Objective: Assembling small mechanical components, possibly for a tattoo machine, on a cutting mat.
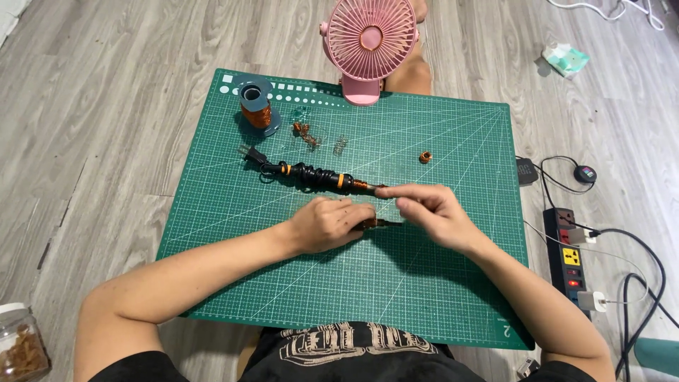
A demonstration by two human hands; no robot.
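Grey wood-plank flooring [106, 106] carries a green cutting mat [438, 283] printed with a white grid, and that mat is the landmark for everything else. Over the mat's middle the left hand [327, 225] is curled shut around a small dark coppery piece [375, 224], whose tip pokes out toward the right hand [433, 212]. That hand hovers just beside the piece with thumb and fingers drawn close together; whether they pinch a fine wire is too small to tell. Just beyond both hands, still on the mat, lies a black soldering iron [318, 176] with orange bands, its cord wound around the handle and its plug [253, 155] toward the mat's far left. Near the mat's far left corner stands a spool of copper wire [256, 107]. Small copper coils [306, 133] lie between the spool and the iron, and one more small coil [425, 157] sits alone toward the mat's right side. A pink fan [369, 44] stands at the mat's far edge. Off the mat's right edge, on the floor, lies a power strip [571, 256] with plugs and cables in it. Off the mat's near left corner stands a clear jar [21, 350].
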